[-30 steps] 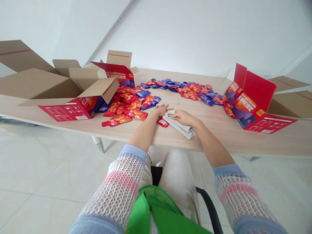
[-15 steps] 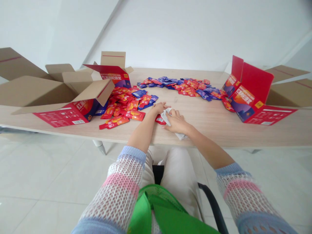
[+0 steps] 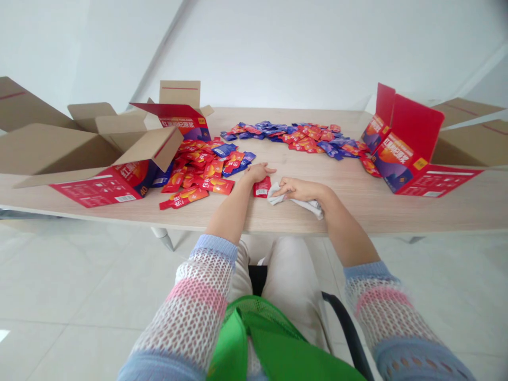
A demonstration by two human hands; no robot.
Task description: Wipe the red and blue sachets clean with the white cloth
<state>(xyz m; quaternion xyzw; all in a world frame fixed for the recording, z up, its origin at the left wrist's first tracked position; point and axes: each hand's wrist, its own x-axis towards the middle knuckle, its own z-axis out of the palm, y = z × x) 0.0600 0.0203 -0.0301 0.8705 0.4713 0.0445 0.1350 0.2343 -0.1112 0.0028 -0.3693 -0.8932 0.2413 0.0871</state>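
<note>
A red sachet [image 3: 262, 188] lies flat on the table with its barcode side up. My left hand [image 3: 259, 172] rests over its far end, fingers stretched out to the right; that end is hidden under the hand. Just right of the sachet, my right hand [image 3: 298, 189] is closed on a white cloth [image 3: 315, 208], bunched against the tabletop. One end of the cloth pokes out at the fingertips beside the sachet, and the rest trails toward the table's front edge.
Left of my hands is a heap of red and blue sachets [image 3: 198, 166]. Another long pile [image 3: 305, 137] curves across the back. An opened carton [image 3: 107, 182] stands at left, a smaller red one [image 3: 182, 123] behind it, and a third carton [image 3: 413, 159] at right.
My right hand has drawn back to the right with the cloth, off the sachet, and its fingers have curled closer round it. More of the sachet shows. My left hand stays nearly in place.
</note>
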